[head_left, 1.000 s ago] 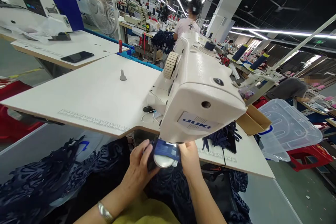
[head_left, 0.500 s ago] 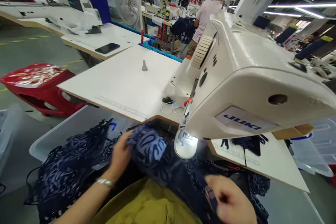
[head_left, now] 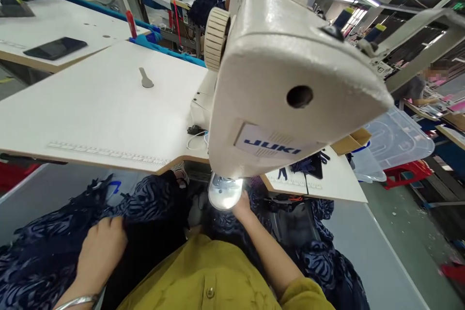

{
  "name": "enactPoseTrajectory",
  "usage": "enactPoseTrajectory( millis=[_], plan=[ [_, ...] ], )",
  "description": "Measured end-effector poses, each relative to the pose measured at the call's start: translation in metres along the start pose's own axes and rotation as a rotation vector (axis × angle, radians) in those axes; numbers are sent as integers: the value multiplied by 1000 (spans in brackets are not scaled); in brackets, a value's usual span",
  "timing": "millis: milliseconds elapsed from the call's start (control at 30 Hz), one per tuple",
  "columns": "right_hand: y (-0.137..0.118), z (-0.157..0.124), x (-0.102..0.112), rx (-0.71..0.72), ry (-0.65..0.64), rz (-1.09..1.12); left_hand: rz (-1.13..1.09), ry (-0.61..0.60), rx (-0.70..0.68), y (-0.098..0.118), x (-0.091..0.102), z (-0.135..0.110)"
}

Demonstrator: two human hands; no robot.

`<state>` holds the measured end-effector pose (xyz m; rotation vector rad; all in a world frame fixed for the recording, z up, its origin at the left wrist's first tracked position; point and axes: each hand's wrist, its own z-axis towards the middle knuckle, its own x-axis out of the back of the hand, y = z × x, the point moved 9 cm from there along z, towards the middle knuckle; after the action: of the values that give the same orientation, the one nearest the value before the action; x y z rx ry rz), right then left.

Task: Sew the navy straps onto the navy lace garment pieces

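The white table (head_left: 101,106) supports the sewing machine (head_left: 276,72). Dark blue patterned fabric lies in two main masses: the left heap (head_left: 39,247) and the right heap (head_left: 323,261). Which one holds worked pieces cannot be determined. A smaller portion, the centre fabric (head_left: 223,223), lies below the machine head. The left hand (head_left: 103,242) is curled at the left heap; its fingertips are hidden, so a grip on cloth cannot be confirmed. The lit bed end (head_left: 225,194) shows bare metal, suggesting a changeover between pieces; with both heaps substantial, work probably remains. The right hand (head_left: 243,207) sits beside the bed end, fingers partly concealed, grip indeterminate.
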<state>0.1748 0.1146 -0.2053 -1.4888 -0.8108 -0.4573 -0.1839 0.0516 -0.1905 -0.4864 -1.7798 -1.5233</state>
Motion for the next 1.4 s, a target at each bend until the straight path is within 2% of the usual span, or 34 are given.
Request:
enactPoseTrajectory(
  millis=[100,167,233,333,400,500,633,733,800,867,933,1000,1067,1133,1233,1300,1333,1400],
  plan=[
    [4,-5,4,13,-5,-32,-183,-243,-33,38,-49,-4],
    [-4,-12,15,54,-12,-24,-327,-478,-26,72,-92,-23],
    [-21,-25,31,107,-29,0,-464,-641,-3,105,-129,-46],
    [-51,-53,61,188,-77,41,-648,-734,30,142,-162,-67],
    [-68,-73,83,231,-108,71,-747,-708,66,149,-167,-63],
    [-75,-94,107,208,-139,54,-841,-594,159,139,-151,-39],
    [-73,-98,108,112,-170,9,-920,-441,269,125,-100,-13],
    [-93,-87,102,130,-78,67,-931,-426,296,136,-64,-19],
    [-123,-82,92,257,-71,162,-900,-496,287,153,-49,-33],
    [-153,-81,81,392,-122,273,-801,-637,189,180,-39,-48],
    [-168,-82,76,420,-124,349,-613,-721,-17,209,-27,-60],
    [-167,-83,76,358,-74,384,-455,-685,-272,240,-10,-66],
    [-160,-89,84,287,3,423,-395,-638,-477,267,2,-71],
    [-155,-97,98,254,86,454,-395,-650,-574,285,5,-74],
    [-148,-102,120,195,197,420,-378,-677,-561,293,-4,-72],
    [-140,-98,134,110,256,375,-282,-543,-575,292,-1,-64],
    [-136,-94,139,65,277,360,-211,-416,-624,293,5,-60],
    [-130,-82,146,11,293,332,-81,-59,-805,301,29,-61]
  ],
)
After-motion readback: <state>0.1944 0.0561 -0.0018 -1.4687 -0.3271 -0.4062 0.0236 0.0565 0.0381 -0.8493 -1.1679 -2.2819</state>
